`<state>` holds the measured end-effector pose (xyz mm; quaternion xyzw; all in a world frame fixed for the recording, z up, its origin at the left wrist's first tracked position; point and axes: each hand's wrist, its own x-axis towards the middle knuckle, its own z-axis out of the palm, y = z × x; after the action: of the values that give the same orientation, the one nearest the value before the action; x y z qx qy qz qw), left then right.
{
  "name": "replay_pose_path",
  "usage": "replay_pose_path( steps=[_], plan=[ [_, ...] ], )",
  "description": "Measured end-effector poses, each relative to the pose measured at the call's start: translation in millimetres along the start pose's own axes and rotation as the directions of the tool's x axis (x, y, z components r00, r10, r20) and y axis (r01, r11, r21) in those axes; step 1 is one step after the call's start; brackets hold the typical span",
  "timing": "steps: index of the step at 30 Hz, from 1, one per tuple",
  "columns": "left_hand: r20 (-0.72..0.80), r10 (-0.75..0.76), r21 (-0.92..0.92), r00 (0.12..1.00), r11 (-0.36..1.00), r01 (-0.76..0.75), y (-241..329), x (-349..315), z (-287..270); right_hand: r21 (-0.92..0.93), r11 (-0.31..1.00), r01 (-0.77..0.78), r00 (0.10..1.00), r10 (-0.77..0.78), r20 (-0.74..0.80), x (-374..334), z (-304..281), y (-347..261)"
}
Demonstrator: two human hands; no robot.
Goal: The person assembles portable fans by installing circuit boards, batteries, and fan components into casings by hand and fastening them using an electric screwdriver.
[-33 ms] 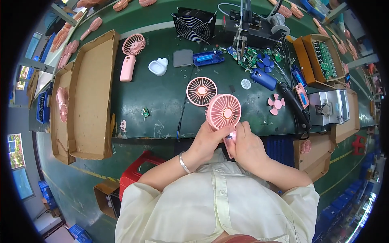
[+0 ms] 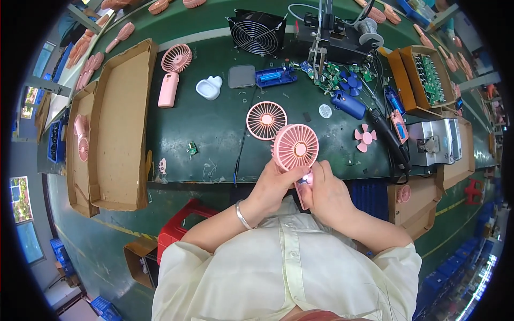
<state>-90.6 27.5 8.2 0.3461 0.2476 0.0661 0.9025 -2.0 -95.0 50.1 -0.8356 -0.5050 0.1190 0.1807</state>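
Note:
Close to my body, at the table's front edge, I hold a pink handheld fan (image 2: 296, 148) with its round grille up. My left hand (image 2: 274, 186) is closed round the neck below the grille, thumb across it. My right hand (image 2: 330, 193) is closed on the handle, which looks opened up, with something bright and dark inside that I cannot make out. Just beyond the fan lies a loose pink fan grille (image 2: 266, 121). Farther right rests a pink fan blade (image 2: 365, 138). A pink fan (image 2: 168, 90) with its head tilted lies at the left.
Cardboard trays (image 2: 120, 125) line the left side. At the back stand a black cooling fan (image 2: 257, 35) and a solder spool (image 2: 369, 33) on a stand. Small circuit boards (image 2: 334, 77), a blue fan handle (image 2: 348, 104) and a black cabled tool (image 2: 388, 134) lie right. A red stool (image 2: 179, 224) stands below.
My right hand's fingers have shifted slightly on the fan's handle. The rest looks the same.

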Motion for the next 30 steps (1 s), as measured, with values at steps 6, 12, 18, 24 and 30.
replay_pose_path(
  steps=[6,12,18,24,30],
  plan=[
    [-0.002,-0.057,-0.141,0.998,0.988,0.056,22,8,-12,-0.174,0.984,-0.033,0.932,-0.032,-0.360,43,-20,39],
    [-0.090,-0.055,-0.117,0.994,0.992,0.044,27,5,-3,0.126,0.896,0.426,0.885,-0.384,-0.262,33,-14,6],
    [-0.082,-0.008,-0.121,0.997,0.993,-0.002,28,6,5,0.398,0.848,0.350,0.909,-0.204,-0.363,28,8,21],
    [-0.081,-0.013,-0.148,0.997,0.989,0.001,21,16,8,0.860,0.493,0.129,0.958,0.163,-0.237,17,21,27],
    [-0.054,0.393,0.308,0.918,0.881,-0.359,26,13,29,0.353,0.928,0.123,0.929,0.018,-0.370,18,20,45]
  ],
)
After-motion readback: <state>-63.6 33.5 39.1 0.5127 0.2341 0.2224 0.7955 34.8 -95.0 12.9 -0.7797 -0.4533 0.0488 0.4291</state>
